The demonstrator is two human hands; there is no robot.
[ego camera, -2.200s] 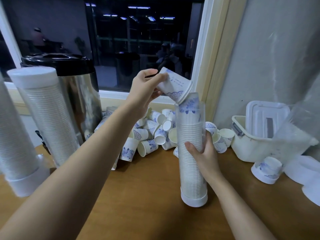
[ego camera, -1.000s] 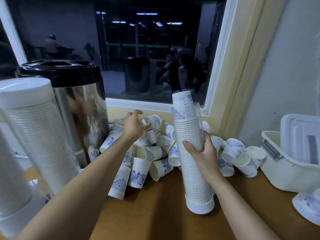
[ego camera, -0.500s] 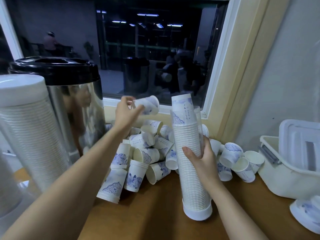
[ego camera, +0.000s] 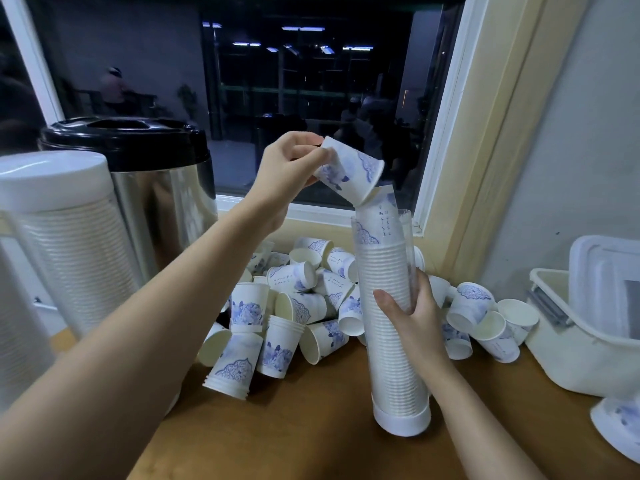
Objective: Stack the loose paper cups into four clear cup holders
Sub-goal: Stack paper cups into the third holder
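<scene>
A clear cup holder (ego camera: 394, 358) stands upright on the wooden counter, packed with stacked paper cups up past its open top. My right hand (ego camera: 414, 313) grips it around the middle. My left hand (ego camera: 289, 164) pinches the base of a white paper cup with blue print (ego camera: 351, 174), tilted mouth-down with its rim touching the topmost cup of the stack. A pile of loose paper cups (ego camera: 294, 306) lies against the window sill behind the holder. A filled holder with a white cap (ego camera: 69, 237) stands at the left.
A steel urn with a black lid (ego camera: 149, 168) stands at the back left. A white plastic bin with a lid (ego camera: 588, 320) sits at the right against the wall. More cups (ego camera: 485, 317) lie right of the holder. Another cup holder end (ego camera: 616, 424) shows at the right edge.
My left hand picked a cup from the pile, lifted it and carried it right to the top of the stack. My right hand stayed on the holder.
</scene>
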